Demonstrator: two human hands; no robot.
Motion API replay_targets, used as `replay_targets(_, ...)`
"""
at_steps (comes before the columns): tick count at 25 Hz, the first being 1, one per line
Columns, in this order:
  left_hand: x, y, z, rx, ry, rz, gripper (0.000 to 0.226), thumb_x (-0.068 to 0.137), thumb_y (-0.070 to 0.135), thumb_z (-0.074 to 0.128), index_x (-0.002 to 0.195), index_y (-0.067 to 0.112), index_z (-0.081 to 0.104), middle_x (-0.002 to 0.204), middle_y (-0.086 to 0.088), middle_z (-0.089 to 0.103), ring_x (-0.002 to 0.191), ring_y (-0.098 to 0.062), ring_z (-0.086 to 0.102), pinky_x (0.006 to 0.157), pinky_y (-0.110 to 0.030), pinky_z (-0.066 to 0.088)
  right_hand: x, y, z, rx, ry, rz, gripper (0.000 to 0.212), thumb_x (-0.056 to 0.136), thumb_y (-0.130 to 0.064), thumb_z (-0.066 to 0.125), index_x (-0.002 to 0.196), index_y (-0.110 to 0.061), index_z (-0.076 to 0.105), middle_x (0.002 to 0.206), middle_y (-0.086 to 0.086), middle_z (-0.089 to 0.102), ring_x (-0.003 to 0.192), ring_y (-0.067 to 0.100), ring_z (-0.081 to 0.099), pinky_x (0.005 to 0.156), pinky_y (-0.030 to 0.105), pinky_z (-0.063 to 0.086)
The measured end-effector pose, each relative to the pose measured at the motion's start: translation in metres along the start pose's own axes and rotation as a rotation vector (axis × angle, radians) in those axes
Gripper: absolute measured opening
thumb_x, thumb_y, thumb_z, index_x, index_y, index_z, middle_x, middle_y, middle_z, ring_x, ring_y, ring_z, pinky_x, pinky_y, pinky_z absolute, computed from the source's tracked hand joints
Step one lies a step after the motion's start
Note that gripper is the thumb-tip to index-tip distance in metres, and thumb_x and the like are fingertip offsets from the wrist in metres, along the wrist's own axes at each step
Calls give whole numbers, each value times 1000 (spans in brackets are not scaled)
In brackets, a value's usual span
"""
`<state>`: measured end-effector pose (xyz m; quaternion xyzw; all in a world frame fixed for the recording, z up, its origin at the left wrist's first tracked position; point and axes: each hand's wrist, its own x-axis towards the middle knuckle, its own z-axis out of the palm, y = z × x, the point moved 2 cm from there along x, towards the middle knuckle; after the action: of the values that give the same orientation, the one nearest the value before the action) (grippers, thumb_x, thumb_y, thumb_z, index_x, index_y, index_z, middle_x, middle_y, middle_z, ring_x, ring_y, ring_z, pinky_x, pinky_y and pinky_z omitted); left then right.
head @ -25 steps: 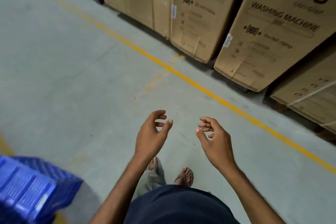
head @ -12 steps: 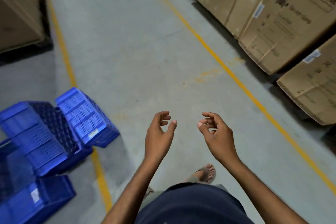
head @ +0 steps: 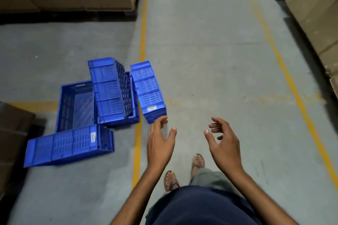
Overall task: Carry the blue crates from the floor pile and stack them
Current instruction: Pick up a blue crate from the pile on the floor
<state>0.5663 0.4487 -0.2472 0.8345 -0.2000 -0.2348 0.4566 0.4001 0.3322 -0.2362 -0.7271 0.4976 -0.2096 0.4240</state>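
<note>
I hold my left hand (head: pixel 160 144) and right hand (head: pixel 225 145) out in front, both empty, fingers loosely curled and spread apart. The blue crates (head: pixel 109 89) lie jumbled on the concrete floor (head: pixel 210 51) ahead to the left, one over the yellow line (head: pixel 143 23).

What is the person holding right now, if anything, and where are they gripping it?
Nothing is held. The left hand and right hand are empty, fingers loosely curled; the blue crates lie on the floor.
</note>
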Motion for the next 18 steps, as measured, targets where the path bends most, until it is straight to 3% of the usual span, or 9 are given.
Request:
replay_targets(8, 64, -54, -82, -97, 259, -203, 33, 93, 28, 69, 121, 38, 56, 121, 15, 62, 114, -2, 57, 95, -25, 46, 82, -67, 134, -70, -337, -183, 40, 92, -29, 67, 128, -39, 52, 108, -21, 63, 100, 2, 61, 78, 30, 54)
replay_targets(13, 102, -92, -143, -190, 437, -335, 26, 93, 27, 70, 114, 37, 58, 116, 17, 63, 112, -5, 59, 95, -29, 48, 114, -126, 219, -139, -514, -340, 40, 90, -23, 70, 126, -33, 56, 103, -17, 65, 95, 3, 63, 82, 33, 53)
replay_targets(18, 129, -153, -214, -266, 497, -431, 23, 93, 24, 70, 109, 36, 61, 114, 15, 65, 111, -7, 60, 97, -31, 49, 116, -169, 322, -200, -609, -390, 37, 91, -25, 68, 125, -34, 55, 102, -18, 63, 95, 6, 63, 82, 41, 55)
